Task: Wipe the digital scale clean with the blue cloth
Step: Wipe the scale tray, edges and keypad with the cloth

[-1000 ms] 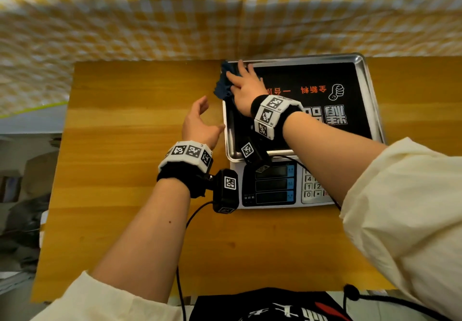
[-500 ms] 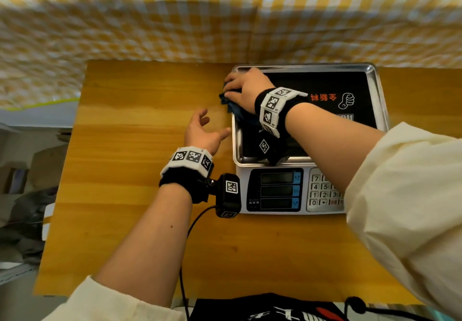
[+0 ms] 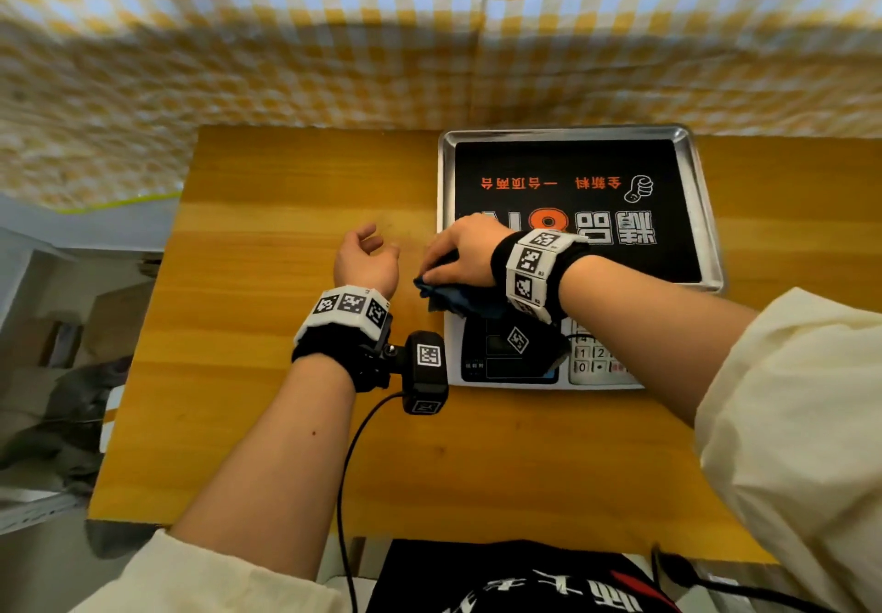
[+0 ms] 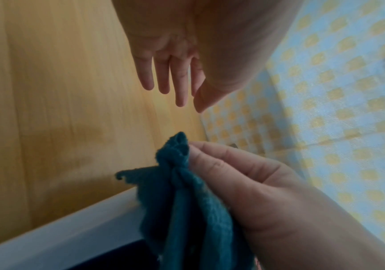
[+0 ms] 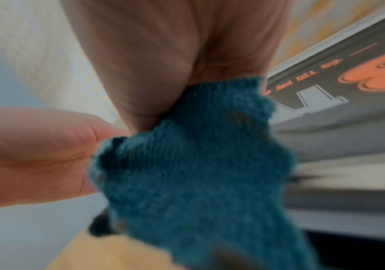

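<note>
The digital scale stands on the right of the wooden table, its steel tray carrying a black printed mat. My right hand grips the bunched blue cloth at the tray's near-left corner, just above the display. In the right wrist view the cloth is squeezed between palm and thumb, with the mat behind it. My left hand hovers over the table just left of the cloth, holding nothing. In the left wrist view its fingers hang straight above the cloth.
The wooden table stretches left of the scale and along the front. A yellow checked curtain hangs behind the table's far edge. The left wrist camera and its cable hang beside the scale's display. Clutter lies beyond the table's left edge.
My right hand has dragged the cloth from the tray's far-left corner down its left side to the near-left corner. The left hand stayed beside the scale.
</note>
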